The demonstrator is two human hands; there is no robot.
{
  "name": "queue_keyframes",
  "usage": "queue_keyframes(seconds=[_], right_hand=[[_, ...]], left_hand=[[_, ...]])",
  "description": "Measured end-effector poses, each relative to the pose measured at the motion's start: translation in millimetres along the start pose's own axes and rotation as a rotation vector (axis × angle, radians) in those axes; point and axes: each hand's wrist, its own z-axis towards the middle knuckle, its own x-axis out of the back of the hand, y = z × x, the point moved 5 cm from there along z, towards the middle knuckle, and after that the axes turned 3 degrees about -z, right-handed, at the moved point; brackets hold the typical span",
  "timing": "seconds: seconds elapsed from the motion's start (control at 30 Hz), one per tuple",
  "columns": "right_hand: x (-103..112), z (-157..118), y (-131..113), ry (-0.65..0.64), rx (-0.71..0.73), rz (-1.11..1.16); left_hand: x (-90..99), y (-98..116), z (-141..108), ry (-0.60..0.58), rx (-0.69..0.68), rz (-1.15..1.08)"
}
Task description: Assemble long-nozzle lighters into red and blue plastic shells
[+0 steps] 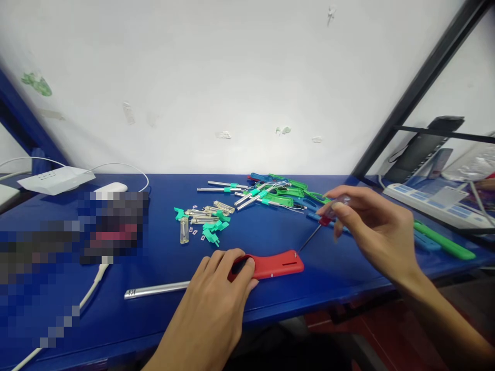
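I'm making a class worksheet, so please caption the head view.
Left grip holds a red-handled lighter while the right grip points a screwdriver at its end; loose parts lie beyond.

Red handle (pixel 282 265): smooth, satin plastic. Tube (pixel 158 290) left of the red handle: polished metal. Screwdriver (pixel 325 220) at its right end: glossy clear-plastic grip, metal shaft. Tabletop (pixel 154 226) beneath it: smooth, glossy. Wall (pixel 193 77) behind it: matt, locally rough.
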Motion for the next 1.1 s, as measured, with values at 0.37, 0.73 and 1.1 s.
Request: queue_keyframes(seconds=[0.37,0.73,1.1], right_hand=[[-1,0,-1,0.009,-0.007,0.0],[-5,7,-18,-0.182,0.101,-0.116],[-15,-5,-37,-0.125,0.307,-0.266]], left_hand=[[-1.3,1,-2,0.008,0.003,-0.005],[-1.8,-1,-1,-0.009,0.009,-0.017],[-2.3,0,-2,0.005,0.0,-0.007]])
